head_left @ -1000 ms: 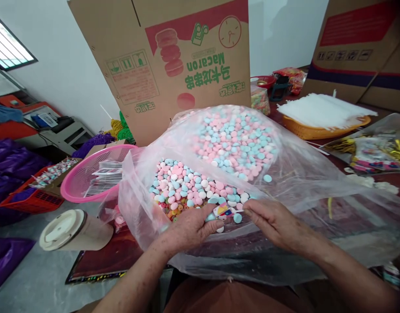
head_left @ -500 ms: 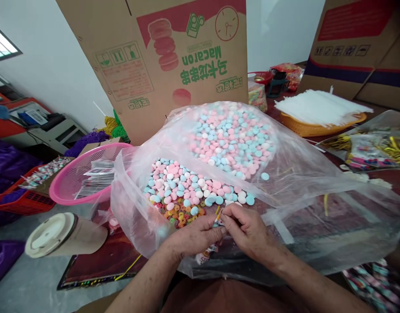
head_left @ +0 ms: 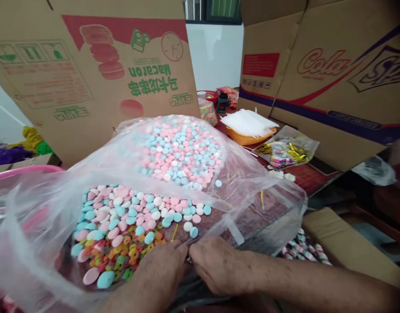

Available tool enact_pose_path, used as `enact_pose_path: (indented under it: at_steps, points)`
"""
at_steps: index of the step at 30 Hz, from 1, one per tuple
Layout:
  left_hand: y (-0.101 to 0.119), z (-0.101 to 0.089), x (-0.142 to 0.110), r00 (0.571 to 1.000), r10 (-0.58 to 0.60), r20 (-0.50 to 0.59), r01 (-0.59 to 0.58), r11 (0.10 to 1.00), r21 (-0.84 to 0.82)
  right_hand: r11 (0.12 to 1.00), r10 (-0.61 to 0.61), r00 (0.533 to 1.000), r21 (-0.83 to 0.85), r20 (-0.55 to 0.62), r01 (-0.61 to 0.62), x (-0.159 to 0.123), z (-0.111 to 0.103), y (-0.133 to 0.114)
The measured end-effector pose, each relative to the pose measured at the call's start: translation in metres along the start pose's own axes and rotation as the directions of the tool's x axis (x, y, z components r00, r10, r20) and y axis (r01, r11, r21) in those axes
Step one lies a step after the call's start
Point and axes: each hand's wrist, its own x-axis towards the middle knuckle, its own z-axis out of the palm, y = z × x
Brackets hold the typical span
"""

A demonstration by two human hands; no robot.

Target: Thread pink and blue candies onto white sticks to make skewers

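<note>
My left hand (head_left: 160, 278) and my right hand (head_left: 216, 265) meet knuckle to knuckle at the near edge of a big clear plastic bag (head_left: 261, 195). Both are curled shut, fingertips pinched together over something small that I cannot make out. Just beyond the fingers lie loose pink, blue and white round candies (head_left: 137, 213) and a patch of small colourful ring candies (head_left: 124, 254). A thin yellow twist tie (head_left: 174, 232) lies among them. Farther back, a second heap of pink and blue candies (head_left: 180, 150) shows through the plastic.
An upside-down "Macaron" carton (head_left: 98, 74) stands behind the bag and a "Cola" carton (head_left: 333, 82) at the right. An orange basket of white strips (head_left: 248, 126), a packet of gold ties (head_left: 286, 150) and a pink basket rim (head_left: 10, 174) surround the bag.
The view has swung right and closer. My hands drew nearer to me at the bag's edge; the small printed packet seen between them earlier is hidden now.
</note>
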Motion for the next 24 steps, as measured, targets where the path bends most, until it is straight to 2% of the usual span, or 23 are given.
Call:
enact_pose_path:
  at_steps: [1, 2, 3, 5, 6, 7, 8, 9, 10, 11, 12, 13, 14, 15, 17, 18, 21, 23, 24]
  points:
    - [0.001, 0.005, 0.001, 0.989, 0.105, -0.107, -0.088, 0.984, 0.156, 0.961, 0.156, 0.987, 0.225, 0.046, -0.162, -0.001, 0.003, -0.001]
    - [0.002, 0.011, 0.002, 0.951, 0.237, -0.198, -0.175, 0.943, 0.285, 0.86, 0.265, 0.956, 0.417, 0.127, -0.294, -0.002, 0.007, -0.002]
    - [0.003, 0.016, 0.003, 0.891, 0.37, -0.265, -0.254, 0.887, 0.385, 0.73, 0.323, 0.919, 0.558, 0.226, -0.394, -0.004, 0.01, -0.003]
    - [0.005, 0.025, 0.006, 0.749, 0.573, -0.334, -0.367, 0.778, 0.509, 0.501, 0.324, 0.849, 0.685, 0.417, -0.528, -0.009, 0.013, -0.004]
    - [0.005, 0.028, 0.008, 0.697, 0.624, -0.353, -0.395, 0.746, 0.536, 0.444, 0.291, 0.829, 0.7, 0.478, -0.559, -0.015, 0.011, -0.003]
    - [0.004, 0.029, 0.01, 0.67, 0.643, -0.371, -0.406, 0.736, 0.541, 0.434, 0.279, 0.832, 0.711, 0.479, -0.554, -0.022, 0.006, 0.002]
    - [0.003, 0.03, 0.011, 0.665, 0.632, -0.397, -0.403, 0.752, 0.523, 0.495, 0.32, 0.862, 0.706, 0.394, -0.506, -0.031, -0.004, 0.011]
    - [0.0, 0.029, 0.013, 0.669, 0.599, -0.44, -0.388, 0.786, 0.481, 0.618, 0.382, 0.894, 0.654, 0.234, -0.435, -0.044, -0.018, 0.024]
    - [-0.003, 0.029, 0.014, 0.677, 0.544, -0.496, -0.363, 0.833, 0.418, 0.767, 0.447, 0.893, 0.535, -0.047, -0.356, -0.058, -0.036, 0.041]
    - [-0.007, 0.028, 0.014, 0.697, 0.466, -0.544, -0.327, 0.883, 0.338, 0.824, 0.545, 0.763, 0.39, -0.347, -0.411, -0.074, -0.056, 0.06]
    - [-0.011, 0.027, 0.014, 0.722, 0.378, -0.58, -0.284, 0.926, 0.25, 0.798, 0.596, 0.62, 0.291, -0.51, -0.528, -0.089, -0.075, 0.082]
    - [-0.014, 0.027, 0.015, 0.741, 0.295, -0.603, -0.246, 0.955, 0.164, 0.725, 0.624, 0.474, 0.234, -0.622, -0.648, -0.103, -0.093, 0.103]
    - [-0.017, 0.029, 0.016, 0.754, 0.218, -0.62, -0.213, 0.973, 0.082, 0.632, 0.656, 0.38, 0.198, -0.652, -0.749, -0.113, -0.105, 0.122]
    - [-0.018, 0.031, 0.018, 0.766, 0.156, -0.624, -0.193, 0.981, 0.009, 0.563, 0.69, 0.351, 0.165, -0.633, -0.81, -0.119, -0.112, 0.137]
    - [-0.017, 0.038, 0.023, 0.784, 0.055, -0.619, -0.165, 0.979, -0.122, 0.569, 0.697, 0.383, 0.144, -0.606, -0.809, -0.115, -0.108, 0.152]
    - [-0.016, 0.041, 0.027, 0.789, 0.007, -0.615, -0.15, 0.972, -0.181, 0.607, 0.683, 0.427, 0.136, -0.593, -0.783, -0.105, -0.098, 0.151]
    - [-0.011, 0.05, 0.036, 0.802, -0.174, -0.571, -0.048, 0.935, -0.351, 0.762, 0.579, 0.595, 0.11, -0.557, -0.638, -0.064, -0.058, 0.128]
    - [-0.01, 0.051, 0.039, 0.806, -0.297, -0.511, 0.039, 0.89, -0.455, 0.871, 0.473, 0.725, 0.141, -0.501, -0.47, -0.044, -0.042, 0.115]
    - [-0.011, 0.051, 0.039, 0.807, -0.348, -0.478, 0.078, 0.864, -0.497, 0.892, 0.451, 0.745, 0.204, -0.491, -0.405, -0.041, -0.039, 0.114]
